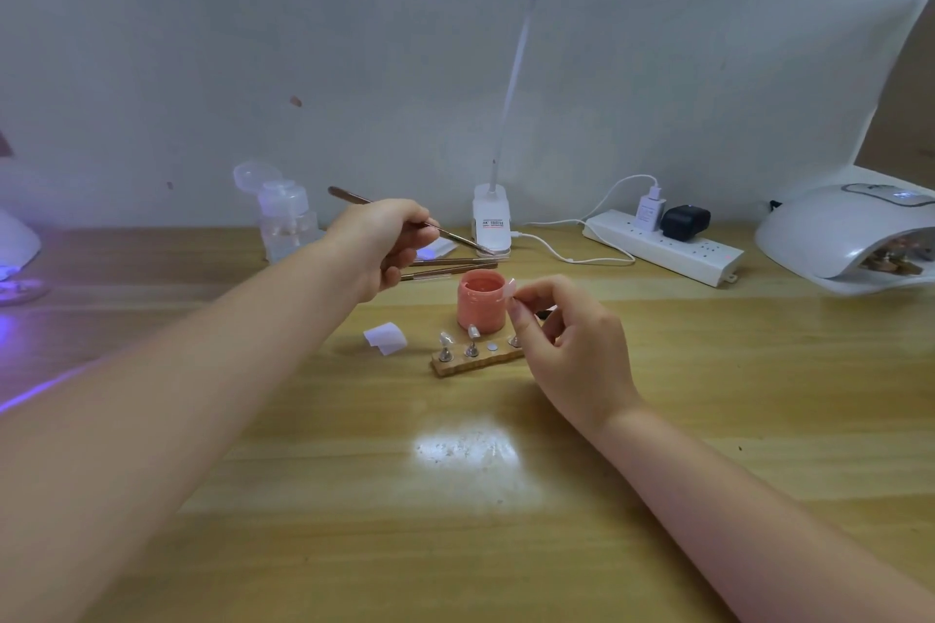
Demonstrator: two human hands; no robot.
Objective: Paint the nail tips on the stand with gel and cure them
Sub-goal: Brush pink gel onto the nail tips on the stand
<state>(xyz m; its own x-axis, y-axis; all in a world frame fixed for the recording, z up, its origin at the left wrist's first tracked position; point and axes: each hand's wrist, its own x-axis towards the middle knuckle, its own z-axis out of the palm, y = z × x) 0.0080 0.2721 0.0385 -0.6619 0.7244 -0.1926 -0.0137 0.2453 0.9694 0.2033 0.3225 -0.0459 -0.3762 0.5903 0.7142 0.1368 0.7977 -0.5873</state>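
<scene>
My left hand [389, 243] grips a thin brush [455, 234] with its tip pointing right, above the table behind the open pink gel jar [480, 301]. My right hand [566, 334] pinches a pale nail tip [510, 289] on its holder just right of the jar's rim. The wooden stand [475, 362] lies in front of the jar with two nail tips upright on it [471, 336], one bare metal disc, and another holder partly hidden by my right fingers.
Two more brushes [450, 268] lie behind the jar. A folded white wipe [385, 338] lies left of the stand. A pump bottle [286, 218], lamp base [491, 218], power strip [663, 248] and white curing lamp [850, 238] line the back and right.
</scene>
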